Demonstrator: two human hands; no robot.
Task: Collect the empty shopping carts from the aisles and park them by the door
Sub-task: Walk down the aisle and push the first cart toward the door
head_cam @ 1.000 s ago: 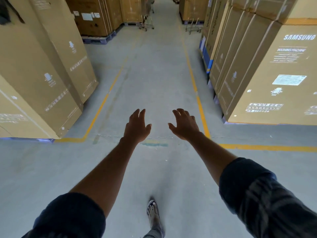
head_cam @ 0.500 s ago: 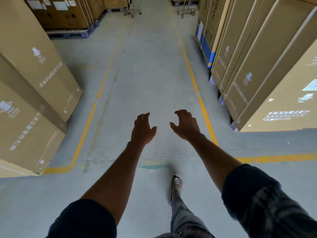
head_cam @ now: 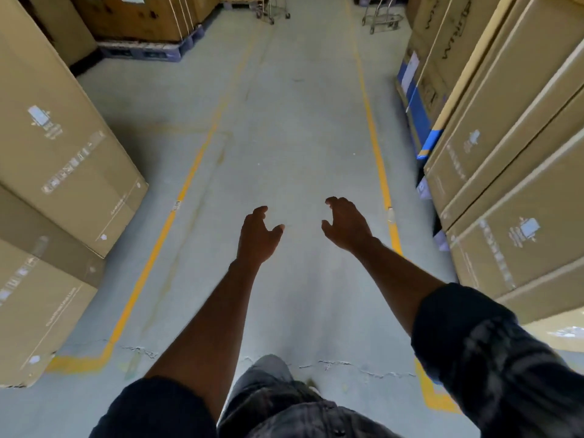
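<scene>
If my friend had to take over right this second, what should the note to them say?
Left hand: empty, fingers curled, held out in front.
Right hand: empty, same pose, no grip on anything.
Carts: one cart at the far end of the aisle near the left boxes, another cart by the right boxes; only their lower frames show.
Done: no cart in hand.
Left: walk up the aisle between the yellow lines, take each cart and park it by the door, which is out of view.

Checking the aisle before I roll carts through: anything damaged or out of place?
A crack runs across the concrete floor near the feet. Two carts stand loose at the far end. Nothing is spilled.
</scene>
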